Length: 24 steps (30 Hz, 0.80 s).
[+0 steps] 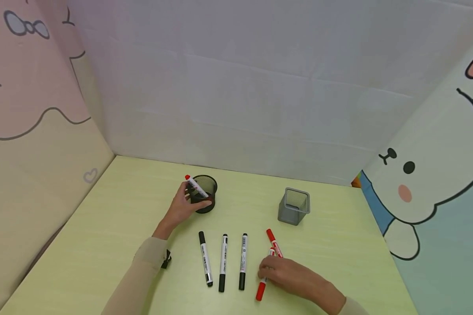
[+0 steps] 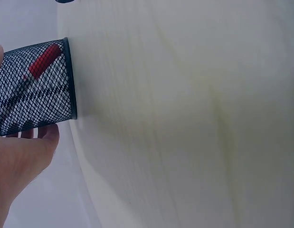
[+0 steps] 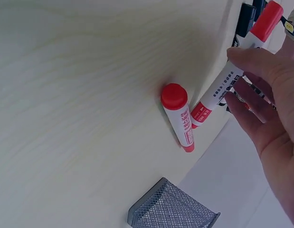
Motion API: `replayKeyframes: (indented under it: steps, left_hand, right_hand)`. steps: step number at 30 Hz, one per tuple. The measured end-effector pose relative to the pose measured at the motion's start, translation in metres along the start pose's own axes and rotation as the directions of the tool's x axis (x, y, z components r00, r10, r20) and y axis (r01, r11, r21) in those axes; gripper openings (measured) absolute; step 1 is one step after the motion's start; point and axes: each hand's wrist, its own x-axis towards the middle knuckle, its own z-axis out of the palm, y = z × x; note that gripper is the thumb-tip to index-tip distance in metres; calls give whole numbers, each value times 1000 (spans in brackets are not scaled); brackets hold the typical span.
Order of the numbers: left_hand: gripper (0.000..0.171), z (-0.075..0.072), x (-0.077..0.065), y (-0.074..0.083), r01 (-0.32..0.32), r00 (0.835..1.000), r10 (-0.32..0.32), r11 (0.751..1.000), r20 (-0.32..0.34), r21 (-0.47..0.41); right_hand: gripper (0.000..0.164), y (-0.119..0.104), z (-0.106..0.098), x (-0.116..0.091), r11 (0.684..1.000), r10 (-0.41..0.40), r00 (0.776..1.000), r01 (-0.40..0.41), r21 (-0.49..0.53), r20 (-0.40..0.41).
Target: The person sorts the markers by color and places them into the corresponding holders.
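Note:
At the back left, my left hand [image 1: 181, 208] grips a round black mesh pen cup [image 1: 210, 208], thumb across the front and fingers on the far left side. A red-capped white marker [image 1: 197, 187] leans inside, its red end above the rim; through the mesh its other red end [image 2: 44, 61] shows low in the left wrist view. My right hand [image 1: 293, 275] pinches a red marker [image 1: 261, 290] between thumb and fingers, close over the table at front right. Another red marker [image 1: 274, 243] lies just behind it; the right wrist view shows both red markers [image 3: 177, 116] near each other.
Three black-capped white markers, the left [image 1: 206, 259], middle [image 1: 223, 262] and right [image 1: 243, 262], lie in a row between my hands. A square grey mesh holder [image 1: 288, 215] stands behind the red markers at right. Fabric walls [image 1: 236, 109] border the table's back and sides.

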Motion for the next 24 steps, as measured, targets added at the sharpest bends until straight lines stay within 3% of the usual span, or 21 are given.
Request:
replayKeyframes:
  steps: [12, 24]
  left_hand:
    - [104, 0, 1, 0, 14, 1000, -14, 1000, -3, 27]
    - [103, 0, 0, 0, 19, 1000, -19, 1000, -1, 10]
  right_hand:
    - [31, 0, -2, 0, 998, -17, 984, 28, 64, -177]
    - [33, -2, -9, 4, 978, 62, 976, -17, 208, -208]
